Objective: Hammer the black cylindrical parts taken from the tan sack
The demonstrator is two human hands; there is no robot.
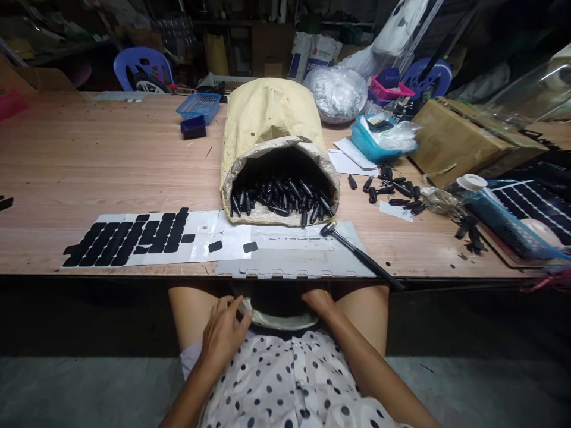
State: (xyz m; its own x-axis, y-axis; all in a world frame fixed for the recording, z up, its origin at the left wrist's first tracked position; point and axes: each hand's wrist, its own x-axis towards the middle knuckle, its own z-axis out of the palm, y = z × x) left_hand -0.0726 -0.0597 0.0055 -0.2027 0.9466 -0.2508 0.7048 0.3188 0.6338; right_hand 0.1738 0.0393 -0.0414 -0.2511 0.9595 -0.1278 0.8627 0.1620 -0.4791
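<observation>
"Hands first. Where are they?"

"Both sit low in the lap, below the near edge of the table [89,172]. The left hand [223,336] curls its fingers over the left rim of a pale bag [279,323] wedged between the knees. The right hand [319,301] lies on the right rim with its fingertips in shadow, so its grip cannot be told."

"Why hold it there?"

"Probably knees and hands together keep its mouth open under the edge."

"And on top?"

"A sack [267,113] lies on its side, mouth toward the person — likely so the black parts [281,199] stay in reach. A hammer [361,255] rests just right of it, and black pads [129,241] sit on a sheet to the left."
</observation>
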